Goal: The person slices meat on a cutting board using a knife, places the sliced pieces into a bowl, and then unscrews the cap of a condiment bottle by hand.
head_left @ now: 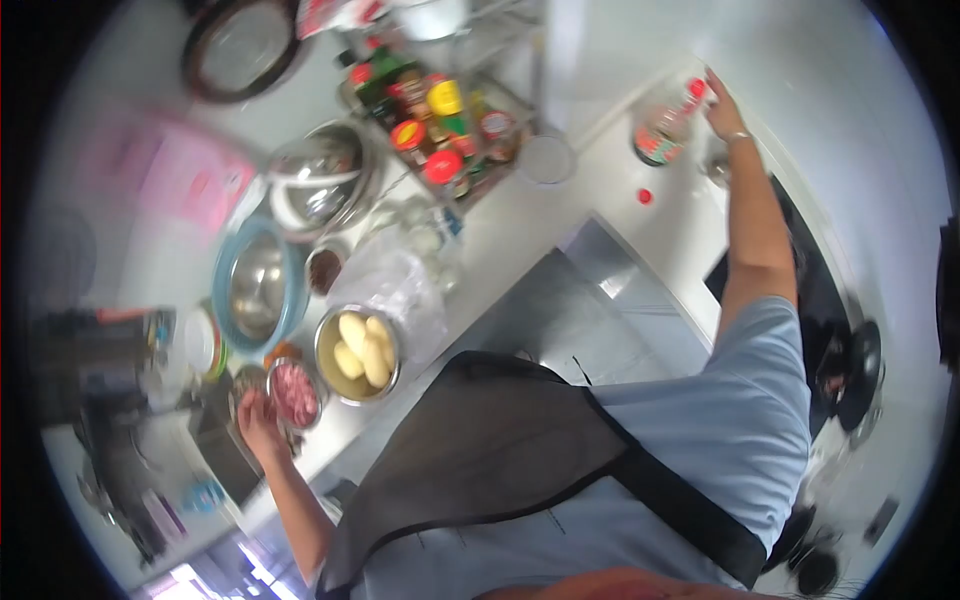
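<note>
My right hand [722,110] is stretched far out at the upper right, beside the red top of a clear bottle [662,138] with dark liquid and a colourful label. Its fingers look extended; whether they touch the bottle is unclear. A loose red cap [645,197] lies on the counter below the bottle. At the lower left, my left hand [260,428] hovers with its fingers apart, near the sink edge and a metal bowl of pink raw meat [295,393]. I see nothing held in it. Next to the meat stands a metal bowl of peeled potatoes [350,362].
A tray of sauce bottles and jars [440,130] stands at the back. Around it are a clear plastic bag [400,285], a blue basin [222,300], a steel pot [320,175] and a sink [225,440]. A black stove [800,250] is at right.
</note>
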Available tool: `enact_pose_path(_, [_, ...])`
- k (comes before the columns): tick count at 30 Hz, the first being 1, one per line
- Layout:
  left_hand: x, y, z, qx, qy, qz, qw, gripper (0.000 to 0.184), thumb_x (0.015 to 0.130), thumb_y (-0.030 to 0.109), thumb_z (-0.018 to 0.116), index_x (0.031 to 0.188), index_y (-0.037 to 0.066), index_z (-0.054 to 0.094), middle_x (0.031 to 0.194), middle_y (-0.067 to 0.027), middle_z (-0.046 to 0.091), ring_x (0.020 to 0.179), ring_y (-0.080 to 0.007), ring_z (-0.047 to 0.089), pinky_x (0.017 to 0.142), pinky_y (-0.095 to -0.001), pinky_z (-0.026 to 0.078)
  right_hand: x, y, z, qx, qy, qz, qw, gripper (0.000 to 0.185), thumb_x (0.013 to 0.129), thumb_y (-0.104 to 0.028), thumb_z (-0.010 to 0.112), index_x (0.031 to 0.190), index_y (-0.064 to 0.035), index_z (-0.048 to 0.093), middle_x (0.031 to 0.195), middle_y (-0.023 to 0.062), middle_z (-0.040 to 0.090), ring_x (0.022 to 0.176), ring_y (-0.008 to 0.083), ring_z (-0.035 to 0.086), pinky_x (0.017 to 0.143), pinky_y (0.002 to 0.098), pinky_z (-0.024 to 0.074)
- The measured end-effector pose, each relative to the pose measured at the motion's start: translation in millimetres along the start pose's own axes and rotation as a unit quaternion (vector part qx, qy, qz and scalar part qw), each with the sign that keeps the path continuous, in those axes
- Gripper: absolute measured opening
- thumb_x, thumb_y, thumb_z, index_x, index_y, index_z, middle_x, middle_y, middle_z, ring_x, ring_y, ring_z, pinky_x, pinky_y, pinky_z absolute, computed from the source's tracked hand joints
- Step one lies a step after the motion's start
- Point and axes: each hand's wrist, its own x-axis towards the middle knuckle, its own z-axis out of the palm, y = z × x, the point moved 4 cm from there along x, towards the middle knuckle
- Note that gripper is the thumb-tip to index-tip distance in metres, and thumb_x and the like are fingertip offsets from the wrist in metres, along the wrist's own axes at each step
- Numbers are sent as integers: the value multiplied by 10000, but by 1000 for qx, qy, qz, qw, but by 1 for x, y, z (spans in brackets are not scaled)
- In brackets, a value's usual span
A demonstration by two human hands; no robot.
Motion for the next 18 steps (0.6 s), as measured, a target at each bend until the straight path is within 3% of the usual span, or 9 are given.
enact_pose_path(1, [4, -6, -9, 3, 2, -4, 1000, 192, 940, 131, 662, 1110, 61, 605, 975, -23, 629, 864, -129, 610, 775, -272, 509, 5, 0, 4, -114, -86, -17, 990, 599, 910, -80, 583, 1485, -63, 416, 1460, 180, 507, 1373, 299, 458, 1127, 379, 368])
enact_pose_path(2, [4, -9, -13, 7, 20, -5, 1000, 209, 945, 136, 655, 1132, 54, 608, 990, -27, 635, 874, -129, 612, 781, -270, 509, 0, 9, 9, -14, -133, 34, 990, 563, 934, -163, 615, 1457, -29, 452, 1450, 149, 523, 1353, 266, 480, 1123, 368, 371])
enact_pose_path(3, [-1, -7, -14, 26, 35, 4, 999, 223, 949, 141, 651, 1154, 60, 618, 1021, -33, 643, 897, -134, 618, 789, -273, 509, 1, 21, 11, 77, -117, 80, 987, 575, 924, -176, 651, 1438, 5, 467, 1442, 129, 531, 1334, 229, 493, 1111, 354, 381])
enact_pose_path(5, [-12, -1, -17, 40, 63, -9, 997, 231, 948, 143, 649, 1162, 59, 628, 1060, -31, 647, 929, -146, 626, 816, -285, 509, 7, 55, 6, -9, -108, 18, 994, 550, 923, -112, 640, 1433, 8, 474, 1421, 142, 548, 1309, 218, 514, 1101, 336, 388])
enact_pose_path(7, [-22, -1, -26, 21, 90, -45, 995, 223, 949, 126, 634, 1160, 55, 620, 1060, -30, 647, 924, -142, 623, 829, -288, 499, -11, 39, -2, -56, -95, 91, 990, 444, 947, -83, 596, 1377, 5, 526, 1241, 118, 647, 1132, 220, 611, 994, 343, 457])
enact_pose_path(9, [-26, -1, -35, 35, 106, -53, 992, 196, 958, 110, 609, 1143, 47, 613, 1045, -28, 639, 929, -144, 624, 835, -286, 498, -28, 21, -7, -156, -112, 50, 980, 303, 976, -182, 588, 1202, 19, 607, 984, 86, 675, 916, 187, 620, 843, 331, 482])
enact_pose_path(12, [-26, -10, -43, 32, 118, -71, 990, 195, 964, 104, 592, 1144, 30, 606, 1021, -33, 640, 921, -135, 624, 825, -273, 495, -67, -2, -3, 29, -146, 94, 984, 157, 983, -177, 592, 1039, -34, 620, 946, 28, 654, 886, 108, 596, 825, 275, 472])
enact_pose_path(15, [-15, -23, -54, 40, 111, -71, 990, 194, 962, 108, 597, 1140, 32, 605, 1005, -22, 640, 908, -122, 623, 810, -263, 489, -106, -46, 3, 121, -170, 106, 972, 163, 1000, -189, 586, 1051, -35, 609, 966, 28, 632, 908, 110, 581, 859, 274, 463])
enact_pose_path(18, [-1, -27, -52, 55, 84, -71, 992, 192, 955, 113, 615, 1138, 54, 605, 998, -3, 635, 883, -111, 619, 815, -267, 485, -145, -140, 13, 85, -186, 78, 976, 143, 1009, -187, 585, 1031, -47, 607, 928, 4, 616, 858, 92, 571, 816, 252, 466])
